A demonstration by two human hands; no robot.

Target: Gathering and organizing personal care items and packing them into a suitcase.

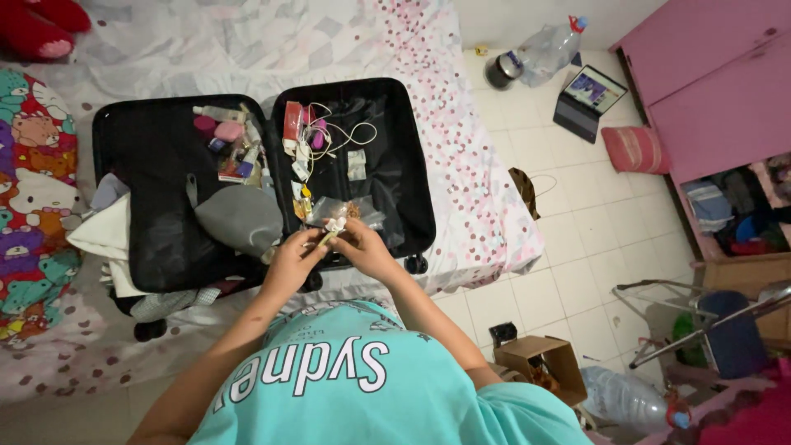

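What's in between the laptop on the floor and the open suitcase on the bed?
In the head view, between the laptop and the black suitcase lie the dotted bedsheet's edge, a brown thing hanging there, and white floor tiles.

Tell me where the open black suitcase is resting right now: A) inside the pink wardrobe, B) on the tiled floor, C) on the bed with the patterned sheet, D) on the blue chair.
C: the open black suitcase lies flat on the bed with its pink-dotted sheet, both halves spread open, while the left hand and right hand meet over its near edge on a small item.
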